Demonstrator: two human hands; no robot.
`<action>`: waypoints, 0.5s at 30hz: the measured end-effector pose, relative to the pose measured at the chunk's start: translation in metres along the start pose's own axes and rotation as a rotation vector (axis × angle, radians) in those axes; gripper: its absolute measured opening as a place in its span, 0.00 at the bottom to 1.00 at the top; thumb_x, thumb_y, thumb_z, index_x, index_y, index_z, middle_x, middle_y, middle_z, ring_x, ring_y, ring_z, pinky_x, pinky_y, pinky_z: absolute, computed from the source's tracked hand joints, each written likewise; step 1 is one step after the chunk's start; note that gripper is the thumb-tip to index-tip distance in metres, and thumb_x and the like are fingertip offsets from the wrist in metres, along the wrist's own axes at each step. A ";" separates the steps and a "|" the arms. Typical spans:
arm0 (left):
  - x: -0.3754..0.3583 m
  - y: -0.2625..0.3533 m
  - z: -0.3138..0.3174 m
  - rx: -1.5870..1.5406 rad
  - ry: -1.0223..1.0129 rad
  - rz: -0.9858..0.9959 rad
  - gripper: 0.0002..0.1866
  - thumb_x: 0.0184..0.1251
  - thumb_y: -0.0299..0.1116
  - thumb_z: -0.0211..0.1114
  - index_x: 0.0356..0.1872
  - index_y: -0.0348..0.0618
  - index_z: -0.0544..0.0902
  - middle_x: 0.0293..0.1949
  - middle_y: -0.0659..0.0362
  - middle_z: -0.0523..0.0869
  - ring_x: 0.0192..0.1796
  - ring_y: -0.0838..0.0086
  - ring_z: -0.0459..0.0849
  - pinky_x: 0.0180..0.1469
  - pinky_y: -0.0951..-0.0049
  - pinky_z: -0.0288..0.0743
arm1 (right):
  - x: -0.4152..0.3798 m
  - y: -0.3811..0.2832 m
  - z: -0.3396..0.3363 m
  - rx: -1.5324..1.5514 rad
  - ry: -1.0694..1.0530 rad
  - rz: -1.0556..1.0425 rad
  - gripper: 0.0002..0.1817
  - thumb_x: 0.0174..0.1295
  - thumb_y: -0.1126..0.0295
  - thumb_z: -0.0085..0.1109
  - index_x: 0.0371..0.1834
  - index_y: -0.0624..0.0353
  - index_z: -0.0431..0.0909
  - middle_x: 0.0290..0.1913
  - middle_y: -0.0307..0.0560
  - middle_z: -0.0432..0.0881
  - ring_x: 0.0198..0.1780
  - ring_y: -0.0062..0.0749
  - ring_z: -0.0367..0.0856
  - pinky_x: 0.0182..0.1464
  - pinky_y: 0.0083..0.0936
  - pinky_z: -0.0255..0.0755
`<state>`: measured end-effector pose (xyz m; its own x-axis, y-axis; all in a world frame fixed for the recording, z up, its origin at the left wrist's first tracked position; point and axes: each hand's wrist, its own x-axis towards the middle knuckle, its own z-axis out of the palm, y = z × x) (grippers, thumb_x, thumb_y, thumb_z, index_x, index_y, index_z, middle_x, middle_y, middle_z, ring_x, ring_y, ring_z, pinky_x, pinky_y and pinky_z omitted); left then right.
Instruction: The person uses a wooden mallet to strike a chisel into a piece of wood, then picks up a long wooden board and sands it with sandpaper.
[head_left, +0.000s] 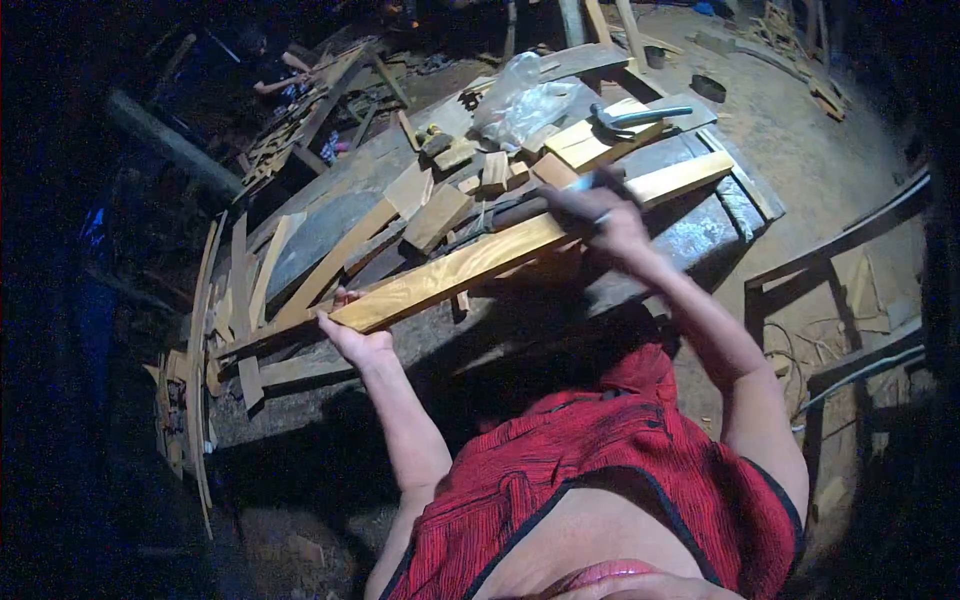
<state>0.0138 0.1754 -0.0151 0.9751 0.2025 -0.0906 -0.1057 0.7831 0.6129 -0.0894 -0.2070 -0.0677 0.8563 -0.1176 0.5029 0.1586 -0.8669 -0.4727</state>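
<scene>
A long planed wooden board point(455, 268) slants across the bench, its pale yellow face up. My left hand point(358, 338) grips its near left end, thumb and fingers around the edge. Over the right part of the board, my right hand point(622, 232) is closed, smeared by motion, around a dark blurred tool point(578, 203) whose kind I cannot tell. The tool overlaps the board in this view. Just behind it lie short wood blocks point(438, 216) and a claw hammer point(640, 117) with a blue-grey handle.
The workbench point(345, 178) carries a clear plastic bag point(520, 105), offcuts and long curved strips point(345, 255). A wooden frame point(840, 240) stands at the right. Farther back on the left, another person point(275, 80) is at a second bench point(325, 105).
</scene>
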 end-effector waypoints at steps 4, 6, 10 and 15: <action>-0.004 -0.001 0.002 0.029 -0.005 0.027 0.27 0.66 0.55 0.44 0.33 0.38 0.78 0.28 0.57 0.78 0.33 0.68 0.76 0.42 0.66 0.74 | -0.030 0.122 -0.077 -0.114 0.233 0.570 0.23 0.59 0.52 0.46 0.54 0.48 0.74 0.44 0.63 0.78 0.45 0.48 0.77 0.48 0.34 0.69; -0.007 0.001 0.005 0.016 -0.026 0.016 0.26 0.66 0.55 0.44 0.33 0.39 0.78 0.28 0.57 0.78 0.33 0.68 0.76 0.42 0.67 0.74 | -0.037 0.197 -0.074 -0.399 0.127 0.809 0.22 0.63 0.50 0.43 0.52 0.49 0.75 0.33 0.62 0.79 0.35 0.57 0.78 0.38 0.43 0.71; -0.018 0.005 0.015 0.035 0.024 0.031 0.25 0.65 0.55 0.46 0.32 0.40 0.77 0.28 0.59 0.78 0.33 0.69 0.76 0.42 0.67 0.73 | -0.019 0.051 -0.066 -0.008 0.234 0.556 0.22 0.49 0.60 0.59 0.50 0.49 0.76 0.31 0.51 0.81 0.33 0.44 0.80 0.35 0.32 0.72; -0.025 0.007 0.026 0.057 0.012 0.001 0.23 0.63 0.54 0.49 0.34 0.41 0.76 0.29 0.60 0.78 0.35 0.72 0.77 0.44 0.67 0.73 | -0.019 -0.088 0.000 0.082 0.139 -0.228 0.29 0.46 0.70 0.54 0.58 0.45 0.68 0.49 0.48 0.75 0.46 0.45 0.74 0.50 0.37 0.68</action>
<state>-0.0064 0.1601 0.0119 0.9726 0.2104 -0.0991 -0.0949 0.7480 0.6569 -0.1198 -0.1287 -0.0358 0.7191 0.0063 0.6949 0.3837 -0.8372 -0.3896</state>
